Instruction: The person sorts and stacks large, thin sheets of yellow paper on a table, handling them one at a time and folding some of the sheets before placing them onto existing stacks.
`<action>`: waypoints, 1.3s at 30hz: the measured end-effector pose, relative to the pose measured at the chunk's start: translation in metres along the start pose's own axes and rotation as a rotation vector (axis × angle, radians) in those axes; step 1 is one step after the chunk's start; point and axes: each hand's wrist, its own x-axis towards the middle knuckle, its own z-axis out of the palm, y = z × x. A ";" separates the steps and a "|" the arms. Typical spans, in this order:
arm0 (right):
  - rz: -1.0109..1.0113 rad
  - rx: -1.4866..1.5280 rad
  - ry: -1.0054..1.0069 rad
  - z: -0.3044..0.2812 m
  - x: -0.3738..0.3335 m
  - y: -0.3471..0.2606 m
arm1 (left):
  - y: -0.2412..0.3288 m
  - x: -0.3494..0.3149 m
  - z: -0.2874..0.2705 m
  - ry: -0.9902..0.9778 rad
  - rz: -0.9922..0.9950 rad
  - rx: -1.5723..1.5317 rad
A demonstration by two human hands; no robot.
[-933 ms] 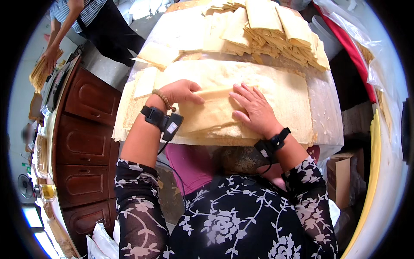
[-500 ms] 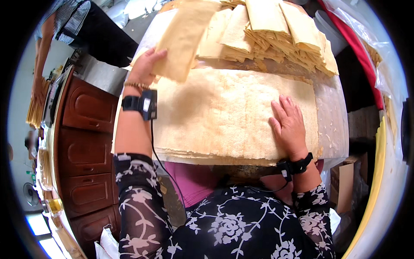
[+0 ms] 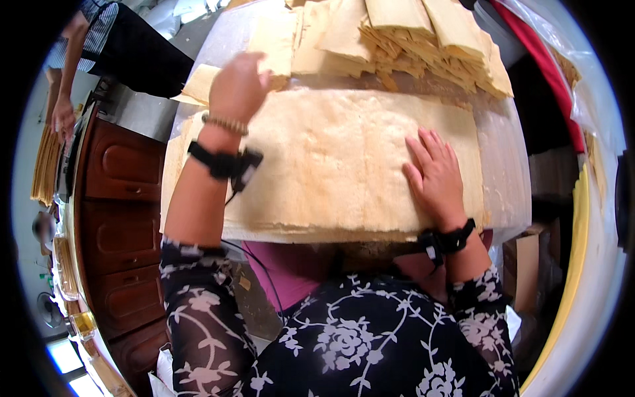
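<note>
A stack of large, thin, pale yellow sheets with ragged edges (image 3: 331,165) lies on the table in front of me. My right hand (image 3: 436,172) rests flat on its right part, fingers apart. My left hand (image 3: 239,89) is over the stack's far left corner, its fingers smeared by motion; no sheet shows in it. Just beyond that hand lies a folded yellow strip (image 3: 274,36). Farther right, several folded strips of the same material (image 3: 423,46) are heaped at the table's far side.
A plastic-covered table (image 3: 506,165) carries the stack. Red-brown cabinets (image 3: 126,159) stand at the left, where another person's hand (image 3: 63,116) is on a bundle of yellow strips (image 3: 45,165). At the right are a cardboard box (image 3: 527,271) and a yellow edge (image 3: 572,264).
The folded strip that my left hand held up has left that hand and lies with the others at the far side. My right hand stays flat on the stack. The view has shifted slightly.
</note>
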 end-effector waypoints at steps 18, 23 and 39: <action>0.468 1.347 -0.150 -0.088 -0.133 0.021 | 0.166 -0.138 -0.025 -0.330 0.351 -0.431; 0.573 1.647 -0.373 -0.081 -0.131 0.002 | 0.192 -0.156 -0.005 -0.082 0.371 -0.164; 0.850 1.773 -0.050 -0.037 -0.052 0.012 | 0.159 -0.203 -0.011 0.010 0.159 -0.145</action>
